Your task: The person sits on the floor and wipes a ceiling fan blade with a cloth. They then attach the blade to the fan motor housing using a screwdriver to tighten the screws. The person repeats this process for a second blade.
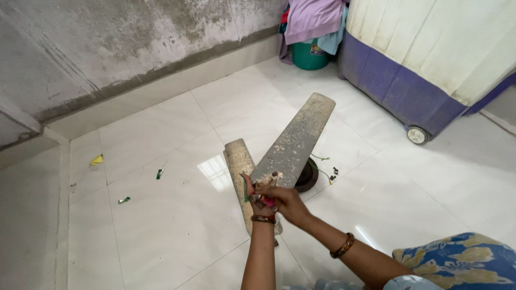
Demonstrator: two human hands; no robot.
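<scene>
A long, dusty grey fan blade slants up and away from me over the white tiled floor. Its near end rests in my hands. My left hand grips that end from below, with something small and pink or red between the fingers and a green sliver beside the thumb. My right hand closes over the same spot from the right. A second dusty blade lies flat on the floor under my hands, partly hidden by them. A dark round fan motor part sits on the floor behind the raised blade.
Thin green wire and small dark bits lie right of the motor part. Green scraps and a yellow scrap dot the tiles at left. A wheeled white-and-purple appliance stands at back right, beside a green bucket draped with clothes.
</scene>
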